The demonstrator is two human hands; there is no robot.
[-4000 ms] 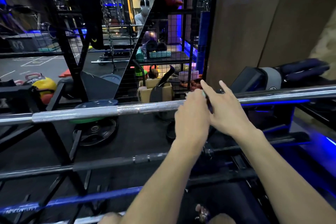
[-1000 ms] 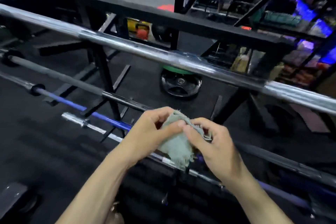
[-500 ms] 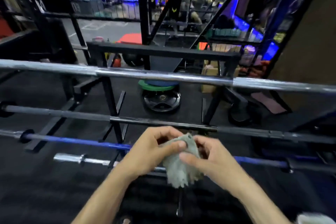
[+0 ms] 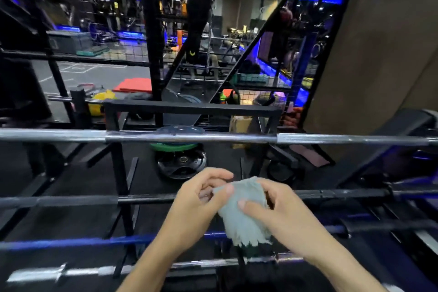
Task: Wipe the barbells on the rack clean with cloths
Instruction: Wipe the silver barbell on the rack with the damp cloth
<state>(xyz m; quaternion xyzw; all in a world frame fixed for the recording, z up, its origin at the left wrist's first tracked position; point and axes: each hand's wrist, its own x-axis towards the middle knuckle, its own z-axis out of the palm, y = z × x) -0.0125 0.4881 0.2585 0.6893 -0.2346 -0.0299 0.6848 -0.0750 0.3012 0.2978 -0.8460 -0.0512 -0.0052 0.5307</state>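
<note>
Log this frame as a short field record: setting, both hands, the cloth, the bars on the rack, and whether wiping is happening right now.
setting: gym, black barbell rack
left hand: pinches the cloth's upper left edge
right hand: thumb pressed on the cloth's front
cloth: grey-green, held between both hands, touching no bar
top bar: chrome, horizontal, above the hands
lower bars: black bar, blue bar, chrome bar
wiping now: no

Cloth [image 4: 241, 211] between hands, before racked barbells [image 4: 189, 138].
</note>
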